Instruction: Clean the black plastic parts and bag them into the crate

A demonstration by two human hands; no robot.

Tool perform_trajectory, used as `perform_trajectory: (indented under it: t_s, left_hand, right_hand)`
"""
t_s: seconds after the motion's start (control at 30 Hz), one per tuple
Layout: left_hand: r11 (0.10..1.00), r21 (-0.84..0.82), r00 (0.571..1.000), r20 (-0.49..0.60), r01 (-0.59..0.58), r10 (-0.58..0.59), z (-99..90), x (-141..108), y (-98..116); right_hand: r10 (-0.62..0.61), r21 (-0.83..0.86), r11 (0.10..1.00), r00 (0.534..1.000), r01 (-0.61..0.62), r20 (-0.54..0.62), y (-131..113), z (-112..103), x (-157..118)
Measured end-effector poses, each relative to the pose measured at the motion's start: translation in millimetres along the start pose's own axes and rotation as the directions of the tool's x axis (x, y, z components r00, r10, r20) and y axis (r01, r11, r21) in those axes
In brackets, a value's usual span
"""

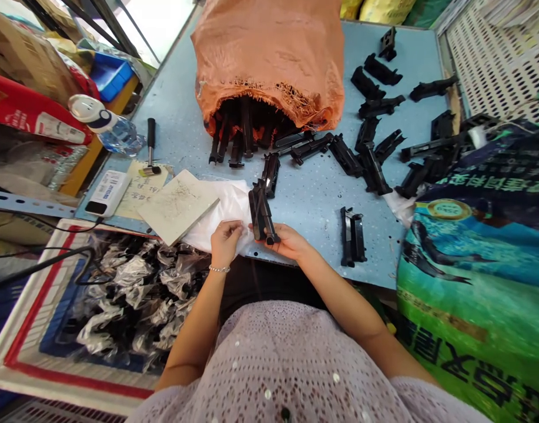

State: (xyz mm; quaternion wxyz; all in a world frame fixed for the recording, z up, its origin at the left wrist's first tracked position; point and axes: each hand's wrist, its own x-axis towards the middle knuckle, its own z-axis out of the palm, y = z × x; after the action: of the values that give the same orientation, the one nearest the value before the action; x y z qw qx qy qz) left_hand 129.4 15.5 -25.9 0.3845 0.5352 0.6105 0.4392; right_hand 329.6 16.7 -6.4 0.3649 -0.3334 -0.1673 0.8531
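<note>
My right hand [289,242] is closed around the lower end of a long black plastic part [261,214], which it holds tilted over the table's front edge. Beside it, my left hand [225,242] has its fingers pinched together at the white plastic bags [227,202]. Whether a bag edge is between those fingertips is too small to see. Another black part [270,170] lies just behind the held one. A pale square board [178,205] rests partly on the bags. To the right, a single black part [352,236] lies on the blue table [313,205].
An orange woven sack [269,53] spills black parts at the back. Several more parts [372,164] lie to the right, near a green printed sack [476,282]. A hammer [151,147], a phone-like white device [107,194] and a bottle [114,129] stand left. Below, a crate [53,370] holds bagged parts.
</note>
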Motion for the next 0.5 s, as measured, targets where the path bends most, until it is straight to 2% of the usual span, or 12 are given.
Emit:
perform_trajectory:
  t_s: [0.1, 0.2, 0.27, 0.33, 0.4, 0.47, 0.5]
  left_hand:
    - [0.992, -0.129, 0.999, 0.031, 0.016, -0.012, 0.3, 1.7, 3.5]
    - [0.959, -0.265, 0.995, 0.033, 0.104, -0.099, -2.0, 0.1, 11.2]
    - [0.926, -0.350, 0.988, -0.009, 0.142, -0.154, -5.8, -2.0, 16.9]
    - [0.912, -0.397, 0.984, -0.091, 0.103, -0.151, -11.0, -4.1, 22.3]
    - [0.952, -0.306, 0.985, -0.162, 0.000, -0.052, -17.5, -5.5, 26.5]
    - [0.990, -0.030, 0.979, -0.154, -0.136, 0.130, -26.2, -5.5, 28.6]
    - [0.971, 0.135, 0.970, -0.118, -0.198, 0.214, -31.2, -4.8, 28.8]
  right_hand:
    - [-0.024, -0.063, 0.998, 0.999, 0.026, 0.021, 2.4, 5.1, 5.1]
    - [-0.077, -0.081, 0.994, 0.997, 0.078, 0.015, 2.9, 7.1, 11.7]
    - [-0.097, -0.066, 0.993, 0.995, 0.097, -0.002, 2.3, 6.7, 13.3]
    - [-0.098, -0.043, 0.994, 0.995, 0.097, -0.016, 1.9, 6.4, 12.2]
    - [-0.090, -0.022, 0.996, 0.996, 0.090, -0.025, 2.0, 6.8, 9.4]
    - [-0.090, -0.009, 0.996, 0.995, 0.089, -0.034, 2.0, 7.3, 5.9]
    - [-0.095, -0.002, 0.995, 0.995, 0.095, -0.042, 1.9, 7.3, 4.0]
